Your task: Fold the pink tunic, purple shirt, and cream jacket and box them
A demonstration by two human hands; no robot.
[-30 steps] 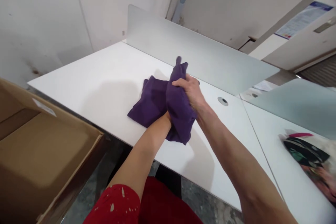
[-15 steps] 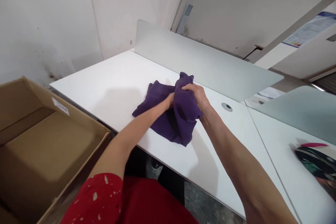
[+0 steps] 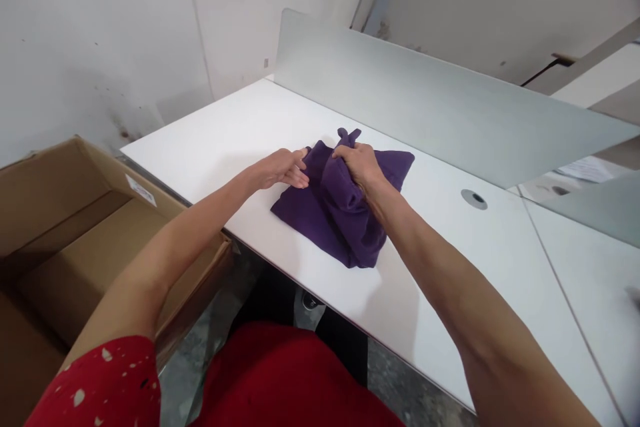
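A purple cloth, possibly a garment, lies bunched on the white table. Its middle is gathered into a raised fold with a small tuft sticking up, and its edges spread flat to both sides. My right hand is closed round the gathered fold. At the cloth's left edge is my left hand, fingers stretched out and apart, holding nothing; whether the fingertips touch the fabric I cannot tell.
An open cardboard box with a white label stands left of the table, below its edge. A frosted divider panel runs along the back. A round cable hole is in the tabletop to the right.
My left hand has come out of the cloth's folds and moved left, its fingers opening. My right hand still grips the fold, and part of the cloth now spreads out to the right behind it.
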